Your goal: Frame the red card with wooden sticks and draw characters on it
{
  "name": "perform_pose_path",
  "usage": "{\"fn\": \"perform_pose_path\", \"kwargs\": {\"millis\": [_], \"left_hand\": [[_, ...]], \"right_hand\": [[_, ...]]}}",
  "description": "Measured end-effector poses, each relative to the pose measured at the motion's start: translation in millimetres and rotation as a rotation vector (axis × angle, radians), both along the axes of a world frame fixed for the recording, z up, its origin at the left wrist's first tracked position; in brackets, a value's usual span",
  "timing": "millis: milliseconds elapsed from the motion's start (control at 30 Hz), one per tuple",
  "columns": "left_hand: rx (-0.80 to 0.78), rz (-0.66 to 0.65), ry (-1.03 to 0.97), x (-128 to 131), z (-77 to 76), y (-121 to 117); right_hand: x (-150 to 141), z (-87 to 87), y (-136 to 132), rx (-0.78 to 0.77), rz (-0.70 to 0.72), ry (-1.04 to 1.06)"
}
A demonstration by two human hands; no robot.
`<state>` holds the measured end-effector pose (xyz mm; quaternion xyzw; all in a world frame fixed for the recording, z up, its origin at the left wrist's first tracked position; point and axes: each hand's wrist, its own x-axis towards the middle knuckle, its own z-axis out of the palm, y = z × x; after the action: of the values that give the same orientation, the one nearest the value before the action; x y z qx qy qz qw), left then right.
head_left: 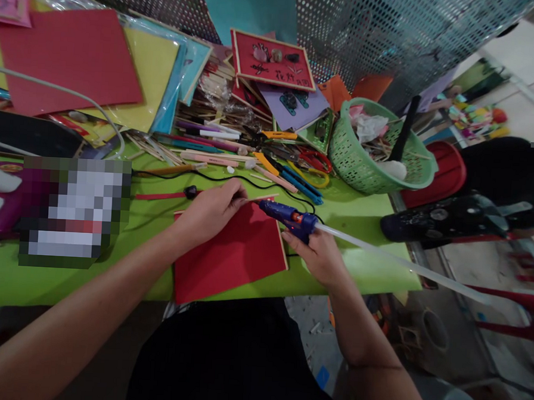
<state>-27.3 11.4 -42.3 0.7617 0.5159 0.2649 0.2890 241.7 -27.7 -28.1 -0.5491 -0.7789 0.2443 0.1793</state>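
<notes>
My right hand (320, 250) is wrapped round a blue hot glue gun (286, 216), with a long clear glue stick (380, 254) sticking out of its back. The gun's nozzle points left, close to my left hand (222, 206). With thumb and fingers pinched, my left hand holds a thin wooden stick (263, 197) at the far edge of a red sheet (232, 252). Another wooden strip (282, 248) runs along the sheet's right edge. The red sheet lies on the green table cover (146, 277), partly beneath my left hand.
A green basket (362, 163) of scraps stands at the back right, near a dark bottle (409, 225). Pens, sticks, scissors (314, 160) and cutters (290, 177) lie behind the sheet. A black cord (250, 180) crosses the table. Coloured paper (72, 64) is stacked at the left.
</notes>
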Motion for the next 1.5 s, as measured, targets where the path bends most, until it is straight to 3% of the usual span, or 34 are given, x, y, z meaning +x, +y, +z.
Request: {"fn": "perform_pose_path", "kwargs": {"millis": [1500], "left_hand": [[-0.01, 0.005, 0.039, -1.5, 2.5, -0.7]], "right_hand": [[19.1, -2.8, 2.6, 0.041, -0.075, 0.04]]}}
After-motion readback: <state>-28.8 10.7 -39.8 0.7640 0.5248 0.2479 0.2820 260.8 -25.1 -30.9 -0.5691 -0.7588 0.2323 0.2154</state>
